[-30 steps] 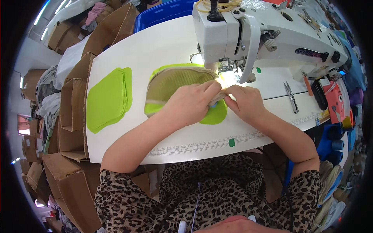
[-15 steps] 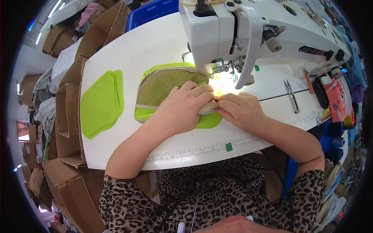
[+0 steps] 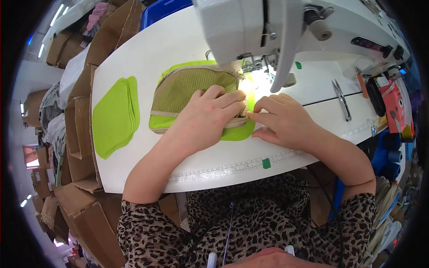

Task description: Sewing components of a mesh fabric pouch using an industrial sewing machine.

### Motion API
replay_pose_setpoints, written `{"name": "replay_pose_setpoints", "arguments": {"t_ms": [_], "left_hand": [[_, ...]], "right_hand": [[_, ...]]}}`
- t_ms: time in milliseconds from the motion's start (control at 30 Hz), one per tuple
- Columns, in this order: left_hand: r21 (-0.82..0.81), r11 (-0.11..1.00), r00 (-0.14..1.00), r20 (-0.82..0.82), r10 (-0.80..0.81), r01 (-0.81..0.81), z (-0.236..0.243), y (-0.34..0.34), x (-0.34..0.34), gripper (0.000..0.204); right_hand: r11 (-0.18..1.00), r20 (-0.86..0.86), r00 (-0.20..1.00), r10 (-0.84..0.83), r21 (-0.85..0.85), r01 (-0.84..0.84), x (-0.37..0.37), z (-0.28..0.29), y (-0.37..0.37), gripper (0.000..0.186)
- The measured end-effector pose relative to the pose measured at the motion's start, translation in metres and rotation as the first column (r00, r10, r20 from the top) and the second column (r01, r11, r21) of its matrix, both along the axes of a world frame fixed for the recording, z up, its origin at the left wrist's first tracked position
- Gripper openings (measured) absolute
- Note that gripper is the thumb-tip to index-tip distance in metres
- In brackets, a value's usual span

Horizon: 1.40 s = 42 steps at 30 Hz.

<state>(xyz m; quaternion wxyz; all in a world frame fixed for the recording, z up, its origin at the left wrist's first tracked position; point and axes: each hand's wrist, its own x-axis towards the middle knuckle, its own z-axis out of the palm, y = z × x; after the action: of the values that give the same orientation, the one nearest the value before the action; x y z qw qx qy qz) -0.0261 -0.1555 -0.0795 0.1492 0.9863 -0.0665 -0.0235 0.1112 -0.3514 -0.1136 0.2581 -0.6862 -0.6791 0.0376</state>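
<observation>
A green and khaki mesh pouch (image 3: 185,91) with beige edging lies under the sewing machine's head, one edge at the lit needle area. My left hand (image 3: 210,117) lies over its right part, fingers bent and closed on the fabric near the edge; the thumb is hidden. A lime-green fabric flap (image 3: 240,132) shows below the fingers. At the pouch's right edge is my right hand (image 3: 283,118), its index fingertip at the beige edging and its thumb held apart below. The needle and presser foot of the white sewing machine (image 3: 234,35) are washed out by the lamp's glare.
A stack of lime-green fabric pieces (image 3: 115,118) lies on the left of the white table (image 3: 147,172). Thread snips (image 3: 342,100) and an orange-handled tool (image 3: 361,82) lie to the right. Cardboard boxes (image 3: 80,127) line the left edge; a blue bin (image 3: 163,11) stands behind.
My right thumb has come away from the pouch edge, and the fingers have spread. The pouch's beige edge now lies lower by my left fingertips. The whole view has shifted slightly.
</observation>
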Motion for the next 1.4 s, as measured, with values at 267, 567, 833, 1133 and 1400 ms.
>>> {"name": "replay_pose_setpoints", "arguments": {"t_ms": [267, 567, 833, 1133, 1400], "left_hand": [[-0.042, 0.995, 0.990, 0.105, -0.091, 0.096, -0.004, 0.004, -0.008, 0.041], [0.046, 0.995, 0.987, 0.127, -0.098, 0.092, 0.001, 0.003, -0.006, 0.038], [-0.057, 0.994, 0.990, 0.112, -0.085, 0.092, -0.003, -0.003, -0.007, 0.035], [-0.044, 0.993, 0.991, 0.084, -0.103, 0.107, -0.001, -0.001, -0.005, 0.035], [0.012, 0.992, 0.988, 0.083, -0.129, 0.128, 0.000, 0.001, -0.005, 0.037]], "right_hand": [[0.985, 0.242, 0.967, 0.080, 0.133, -0.115, 0.000, -0.013, 0.000, 0.015], [0.949, 0.287, 0.921, 0.263, 0.093, -0.300, 0.022, -0.006, 0.013, 0.009], [0.973, 0.177, 0.977, 0.116, 0.178, -0.148, 0.014, -0.001, -0.006, 0.019], [0.961, 0.182, 0.951, 0.248, 0.081, -0.266, 0.006, 0.002, -0.008, 0.022], [0.979, 0.253, 0.951, 0.176, 0.055, -0.196, 0.000, -0.007, 0.005, 0.008]]}}
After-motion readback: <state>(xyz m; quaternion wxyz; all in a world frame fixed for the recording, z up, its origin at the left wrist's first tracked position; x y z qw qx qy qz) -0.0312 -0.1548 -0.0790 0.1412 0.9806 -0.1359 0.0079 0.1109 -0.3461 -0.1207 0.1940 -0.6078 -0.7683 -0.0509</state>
